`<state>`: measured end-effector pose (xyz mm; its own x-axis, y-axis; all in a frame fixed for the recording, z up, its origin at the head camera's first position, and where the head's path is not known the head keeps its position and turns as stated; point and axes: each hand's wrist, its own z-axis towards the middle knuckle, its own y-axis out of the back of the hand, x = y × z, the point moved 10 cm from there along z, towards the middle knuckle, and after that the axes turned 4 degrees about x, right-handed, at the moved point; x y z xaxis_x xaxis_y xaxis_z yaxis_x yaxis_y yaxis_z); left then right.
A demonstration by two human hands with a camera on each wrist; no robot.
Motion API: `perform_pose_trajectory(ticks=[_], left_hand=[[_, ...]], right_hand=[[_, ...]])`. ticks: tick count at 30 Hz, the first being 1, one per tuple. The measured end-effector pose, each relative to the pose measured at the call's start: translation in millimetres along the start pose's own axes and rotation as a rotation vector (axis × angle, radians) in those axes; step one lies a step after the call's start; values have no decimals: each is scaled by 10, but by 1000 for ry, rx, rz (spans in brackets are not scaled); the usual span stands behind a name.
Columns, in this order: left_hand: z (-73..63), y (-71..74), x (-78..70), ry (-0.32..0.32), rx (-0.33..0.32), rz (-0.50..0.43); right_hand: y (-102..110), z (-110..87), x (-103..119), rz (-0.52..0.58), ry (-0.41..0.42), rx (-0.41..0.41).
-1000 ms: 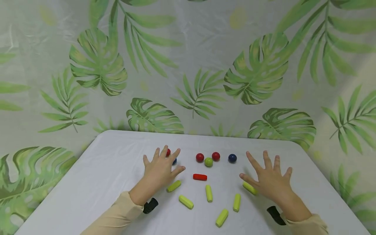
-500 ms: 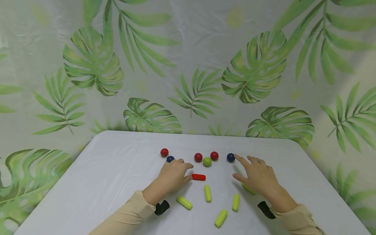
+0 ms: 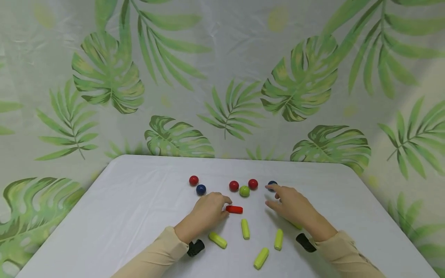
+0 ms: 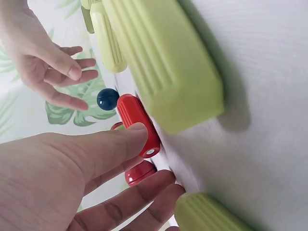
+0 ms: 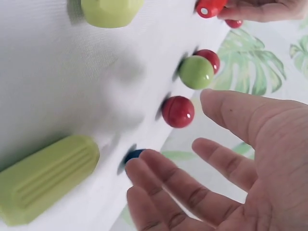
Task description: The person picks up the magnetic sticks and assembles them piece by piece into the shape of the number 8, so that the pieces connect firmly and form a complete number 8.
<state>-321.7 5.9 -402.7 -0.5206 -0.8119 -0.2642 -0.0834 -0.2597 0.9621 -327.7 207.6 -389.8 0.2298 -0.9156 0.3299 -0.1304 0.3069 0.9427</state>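
At the middle of the table, a short red ribbed stick [image 3: 234, 209] lies sideways. My left hand [image 3: 208, 210] has its thumb and index finger around the stick's left end, with a gap showing between them. In the left wrist view the thumb [image 4: 137, 137] passes in front of the red stick [image 4: 139, 120]; whether it touches cannot be seen. My right hand [image 3: 290, 202] hovers with spread, slightly bent fingers and holds nothing. Just beyond its fingertips is a dark blue ball [image 3: 272, 185], partly covered. Two red balls, one of them here [image 3: 253, 184], and a green ball [image 3: 244, 191] sit between the hands.
Another red ball [image 3: 193, 180] and blue ball [image 3: 201, 189] lie at the left. Several yellow-green sticks, such as this stick [image 3: 245, 229] and a nearer stick [image 3: 261, 258], are scattered on the white tablecloth [image 3: 139, 200]. A leaf-patterned curtain [image 3: 226, 77] hangs behind.
Both hands have moved inward and their spread fingers have drawn together. The left hand has come to the red stick's left end; the right has moved left beside the blue ball.
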Motion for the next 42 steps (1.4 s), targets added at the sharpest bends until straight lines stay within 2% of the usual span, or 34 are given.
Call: perform_pose_trajectory(ticks=[3,10,17,30,36,42], left_hand=[[14,-3,0,0,3,-31],[51,-22,21,4,12,-81],[56,-21,36,10,4,-74],[63,-41,54,17,-4,-78],[63,-44,73,35,2,-82],[68,-34,60,26,-1,-84]], right_hand=[[-25,67,24,45,9,-4],[-78,214,121,75,51,-21],[-137,340,234,100,97,-15],[-240,503,252,160,63,13],[-272,578,286,147,63,14],[-279,627,310,143,61,9]])
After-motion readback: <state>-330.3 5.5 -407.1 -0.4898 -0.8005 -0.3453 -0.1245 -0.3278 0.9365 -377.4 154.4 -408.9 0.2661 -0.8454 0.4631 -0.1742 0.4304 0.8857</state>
